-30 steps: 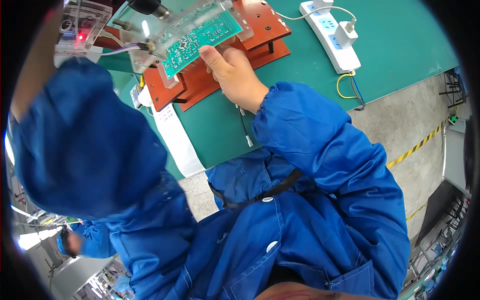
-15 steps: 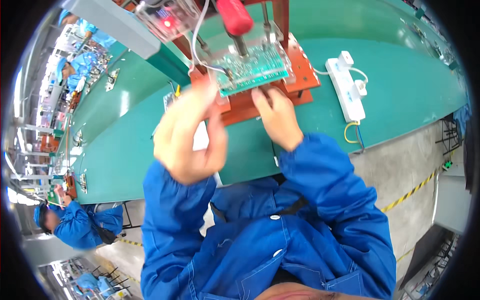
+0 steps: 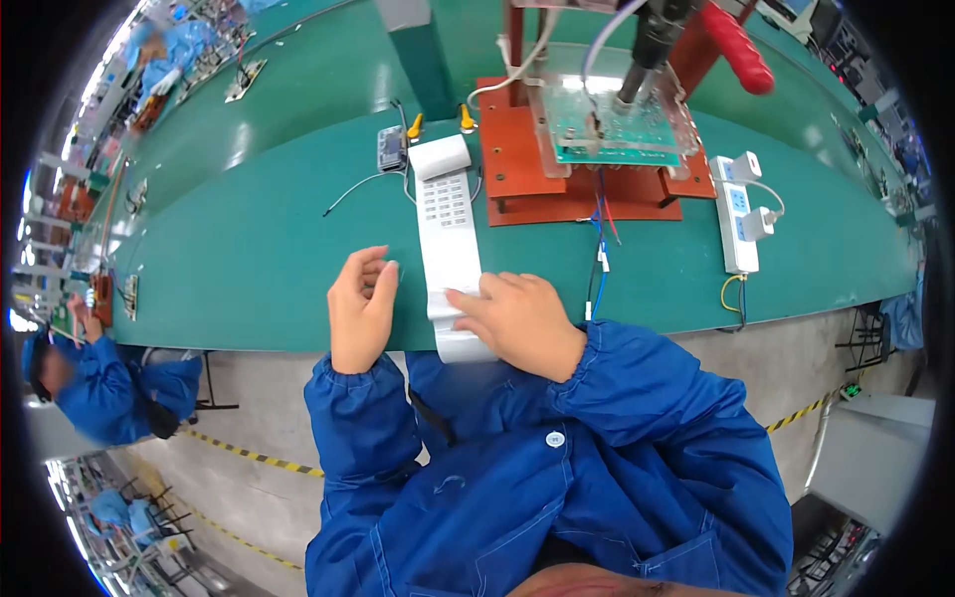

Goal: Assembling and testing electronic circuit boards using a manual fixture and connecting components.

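Note:
A white strip of labels [image 3: 453, 254] runs down the green table toward me, its far end wound into a roll [image 3: 441, 156]. Small printed labels sit in rows on its upper part. My right hand [image 3: 527, 318] has the strip's near part between index finger and thumb, where it creases; the end hangs over the table's edge. Left of the strip, my left hand [image 3: 361, 310] hovers with fingers bent and thumb apart, and I see nothing held in it. Beyond my right hand, a green circuit board [image 3: 617, 144] sits in a clear-topped fixture with a red lever handle [image 3: 738, 50].
The fixture's reddish-brown base [image 3: 522, 164] stands beyond my hands, with wires [image 3: 600, 254] trailing from beneath. To its right lies a white power strip [image 3: 737, 214] with plugs. A small grey module [image 3: 391, 149] and yellow-tipped leads [image 3: 415, 126] lie left. A co-worker [image 3: 109, 383] sits far left.
Both hands have left the fixture and come nearer me. My right hand is now on the label strip, my left beside it. The view has shifted left, and the red handle stands further right of the board.

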### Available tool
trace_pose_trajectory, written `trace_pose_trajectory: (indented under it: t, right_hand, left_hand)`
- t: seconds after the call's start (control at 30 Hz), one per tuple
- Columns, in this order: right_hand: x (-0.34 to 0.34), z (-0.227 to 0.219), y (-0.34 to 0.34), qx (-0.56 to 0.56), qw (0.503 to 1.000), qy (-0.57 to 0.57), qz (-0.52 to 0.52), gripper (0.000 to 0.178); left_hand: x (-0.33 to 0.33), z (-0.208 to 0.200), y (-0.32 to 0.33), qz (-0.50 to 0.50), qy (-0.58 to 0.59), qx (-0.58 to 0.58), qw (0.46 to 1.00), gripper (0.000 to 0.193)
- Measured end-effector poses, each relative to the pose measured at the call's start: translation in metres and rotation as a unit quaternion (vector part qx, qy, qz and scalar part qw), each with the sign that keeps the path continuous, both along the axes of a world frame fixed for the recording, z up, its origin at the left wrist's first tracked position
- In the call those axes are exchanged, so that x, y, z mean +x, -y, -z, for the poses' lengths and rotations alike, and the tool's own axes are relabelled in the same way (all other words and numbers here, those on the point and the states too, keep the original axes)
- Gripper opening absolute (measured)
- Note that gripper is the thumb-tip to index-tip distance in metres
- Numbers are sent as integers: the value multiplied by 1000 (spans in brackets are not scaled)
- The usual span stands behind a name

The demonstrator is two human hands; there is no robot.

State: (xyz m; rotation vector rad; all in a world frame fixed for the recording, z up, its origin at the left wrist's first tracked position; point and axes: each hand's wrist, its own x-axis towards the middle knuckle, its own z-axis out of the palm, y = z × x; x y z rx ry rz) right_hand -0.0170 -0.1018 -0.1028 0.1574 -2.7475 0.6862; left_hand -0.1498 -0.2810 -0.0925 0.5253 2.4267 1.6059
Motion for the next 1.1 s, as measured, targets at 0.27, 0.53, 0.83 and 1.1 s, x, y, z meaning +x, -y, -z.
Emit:
trace_pose_trajectory:
  t: [0.27, 0.53, 0.83, 1.1]
  right_hand:
    - [-28, -40, -4, -74, 996, 25, -48, 22]
    - [-84, -11, -15, 4, 995, -66, 68, 19]
    - [-82, -2, -18, 62, 987, -143, 42, 15]
    - [-45, -37, -28, -44, 975, -184, -120, 15]
  left_hand:
    - [-34, -11, -41, 120, 237, 119, 957, 56]
    - [-36, 3, -48, 137, 239, 167, 947, 66]
    - [-46, 1, -46, 107, 226, 95, 964, 48]
    - [-8, 7, -19, 47, 15, 73, 996, 40]
